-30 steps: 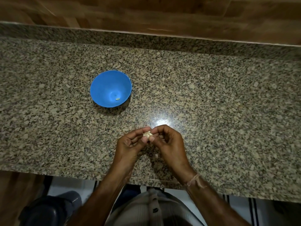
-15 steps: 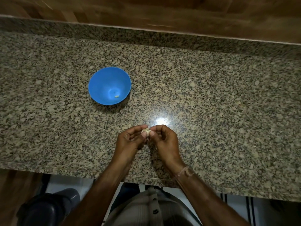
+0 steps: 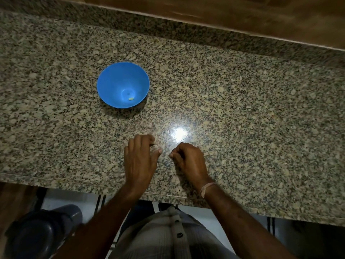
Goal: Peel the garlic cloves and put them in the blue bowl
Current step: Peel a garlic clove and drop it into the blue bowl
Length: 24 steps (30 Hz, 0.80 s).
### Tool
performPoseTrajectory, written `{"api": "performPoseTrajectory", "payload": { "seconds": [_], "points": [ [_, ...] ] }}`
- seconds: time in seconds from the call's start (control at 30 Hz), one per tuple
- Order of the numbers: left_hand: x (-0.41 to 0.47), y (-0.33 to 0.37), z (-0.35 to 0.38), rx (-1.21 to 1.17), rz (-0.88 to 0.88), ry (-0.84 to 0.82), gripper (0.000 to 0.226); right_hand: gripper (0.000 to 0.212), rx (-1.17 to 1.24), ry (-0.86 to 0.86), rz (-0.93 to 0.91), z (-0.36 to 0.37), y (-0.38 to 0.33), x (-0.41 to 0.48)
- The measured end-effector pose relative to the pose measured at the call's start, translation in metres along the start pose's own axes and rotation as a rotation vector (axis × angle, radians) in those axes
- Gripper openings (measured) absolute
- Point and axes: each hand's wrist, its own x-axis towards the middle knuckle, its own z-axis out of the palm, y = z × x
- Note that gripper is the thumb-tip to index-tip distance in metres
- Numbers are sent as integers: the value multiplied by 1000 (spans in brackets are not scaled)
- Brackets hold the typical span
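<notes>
The blue bowl (image 3: 122, 85) is the only thing standing on the tabletop (image 3: 242, 113), at about 11 o'clock from the left hand (image 3: 141, 157). Bare granite lies between them. From the right hand (image 3: 188, 161), the surface is bare from 12 to 3 o'clock, up to the raised back edge (image 3: 168, 25).

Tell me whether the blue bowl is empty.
Not empty. The bowl stands upright on the counter, with one small pale piece at its bottom, probably a peeled garlic clove. Nothing else shows inside.
</notes>
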Motion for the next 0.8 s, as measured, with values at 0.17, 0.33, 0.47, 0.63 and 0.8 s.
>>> {"api": "performPoseTrajectory", "payload": {
  "seconds": [0.17,0.33,0.47,0.63,0.8],
  "points": [
    [-23,-14,16,-48,-83,-108,19,25,-182,36,-154,9,2,-1],
    [-22,-13,19,-73,-112,-99,18,28,-327,-6,-155,8,-7,4],
    [-20,-7,17,-64,-161,-117,17,18,-358,-11,-32,12,-17,9],
    [-12,3,16,-435,-375,-224,13,13,376,-98,311,-2,-15,9],
    [-16,2,16,-643,-463,-218,19,17,865,-150,506,-3,-27,-12]
  ]
}}
